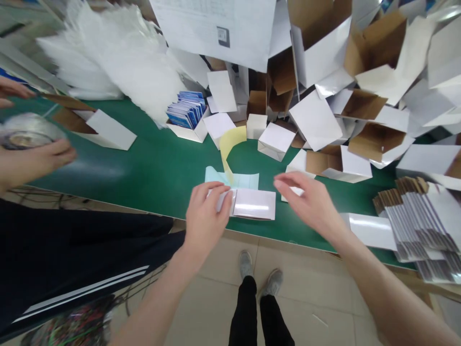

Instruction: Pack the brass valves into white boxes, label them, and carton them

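A small flat white carton lies near the front edge of the green table. My left hand grips its left end, thumb and fingers bent over it. To the right of the carton my right hand hovers, fingers loosely curved and apart, touching nothing that I can see. Just behind the carton lies a pale blue sheet, partly covered by my left fingers. From it a curled yellow paper strip rises towards the boxes at the back.
Open white boxes crowd the back and right. Flattened cartons are stacked at the right edge. A box of blue packets stands behind, beside clear plastic bags. At left, a co-worker's hand holds a tape roll.
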{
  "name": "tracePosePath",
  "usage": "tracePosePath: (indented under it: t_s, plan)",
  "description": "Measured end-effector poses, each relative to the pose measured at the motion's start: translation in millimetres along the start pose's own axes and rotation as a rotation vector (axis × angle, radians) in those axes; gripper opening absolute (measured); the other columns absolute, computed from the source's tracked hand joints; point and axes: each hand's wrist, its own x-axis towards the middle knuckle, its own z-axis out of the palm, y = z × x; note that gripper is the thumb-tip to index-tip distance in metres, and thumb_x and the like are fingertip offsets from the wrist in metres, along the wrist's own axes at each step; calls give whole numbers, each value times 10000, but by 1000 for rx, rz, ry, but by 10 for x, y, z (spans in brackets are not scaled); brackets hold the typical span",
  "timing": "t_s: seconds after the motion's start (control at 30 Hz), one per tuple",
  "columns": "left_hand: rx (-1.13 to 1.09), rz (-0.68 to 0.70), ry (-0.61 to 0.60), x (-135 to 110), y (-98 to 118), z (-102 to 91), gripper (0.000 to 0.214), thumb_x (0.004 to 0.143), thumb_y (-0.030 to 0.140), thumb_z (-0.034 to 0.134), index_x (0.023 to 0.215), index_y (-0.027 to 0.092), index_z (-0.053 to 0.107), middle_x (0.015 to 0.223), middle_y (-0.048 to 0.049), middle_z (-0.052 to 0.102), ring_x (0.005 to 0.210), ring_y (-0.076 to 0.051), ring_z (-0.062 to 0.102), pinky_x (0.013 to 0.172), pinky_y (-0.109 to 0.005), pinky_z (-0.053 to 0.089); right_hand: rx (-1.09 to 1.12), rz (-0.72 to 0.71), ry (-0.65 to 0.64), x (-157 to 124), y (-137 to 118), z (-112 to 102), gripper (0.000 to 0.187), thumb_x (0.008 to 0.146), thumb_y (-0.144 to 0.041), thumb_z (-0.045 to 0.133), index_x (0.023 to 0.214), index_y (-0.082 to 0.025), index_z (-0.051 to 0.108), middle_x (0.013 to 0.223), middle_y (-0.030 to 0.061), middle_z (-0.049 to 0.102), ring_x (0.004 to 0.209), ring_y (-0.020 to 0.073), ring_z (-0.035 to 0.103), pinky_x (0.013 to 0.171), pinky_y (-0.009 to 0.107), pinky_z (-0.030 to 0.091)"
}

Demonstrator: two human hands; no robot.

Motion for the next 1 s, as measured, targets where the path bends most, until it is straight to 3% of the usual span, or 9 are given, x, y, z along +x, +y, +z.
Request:
tracePosePath:
  t_s: [0.13,0.27,0.37,0.5,0.6,0.77,0.9,0.93,1.0]
  plan:
    - [2,22,-51,-143,-17,245,163,967,214,602,1099,214,698,1139,-99,677,1102,-267,614,991,-445,511,104,64,-134,904,-291,795,590,800,-491,814,1272,-172,662,1332,163,698,1206,352,665,1022,492,526]
    - [-71,-5,-99,-155,-78,191,172,975,214,594,1123,214,682,1153,-99,669,1122,-265,608,1001,-441,510,202,204,-128,1234,-258,1162,232,830,-193,726,1060,-156,722,1101,146,783,1097,328,722,1029,490,522]
    - [-232,-98,-66,-109,-61,-7,174,992,223,584,1145,232,669,1164,-76,665,1130,-228,620,1015,-409,514,331,218,-107,1014,-204,990,189,941,-218,579,1100,-194,678,1051,77,793,984,229,758,910,384,592]
    - [-411,-347,103,-17,120,-242,309,982,294,624,1288,258,598,1293,-81,621,1183,-230,617,1014,-419,537,831,273,-103,427,-208,595,199,927,-323,696,1094,-235,633,1017,29,793,880,170,755,815,303,604]
    - [-709,-454,9,51,289,-295,464,960,334,660,1401,306,516,1365,-77,604,1156,-227,656,915,-380,609,976,339,-91,75,-228,427,222,921,-304,735,1094,-251,606,1002,18,798,871,160,751,788,280,600]
    - [-783,-457,-124,21,450,-256,371,962,270,655,1327,303,600,1151,-44,688,1008,-180,698,851,-318,629,932,335,-31,-250,-224,340,447,929,-276,728,1291,-320,469,1176,36,776,1037,221,752,854,374,632]
    - [-753,-343,-200,-88,496,-225,343,972,241,636,1310,302,632,1098,-34,693,955,-157,692,847,-305,629,743,215,94,-419,-228,304,954,916,-326,732,1569,-435,46,1312,54,715,1089,262,749,835,438,665]
    - [-729,-314,-214,-111,510,-222,359,977,237,630,1328,311,628,1110,-31,691,961,-154,688,855,-303,627,681,196,105,-451,-223,296,983,910,-341,737,1585,-439,28,1347,60,694,1113,268,741,844,439,667]
    - [-656,-246,-225,-145,542,-228,430,984,227,617,1399,334,585,1148,-29,683,982,-151,677,869,-301,618,560,202,70,-504,-204,273,822,896,-371,755,1561,-411,273,1368,57,676,1128,272,728,868,429,662]
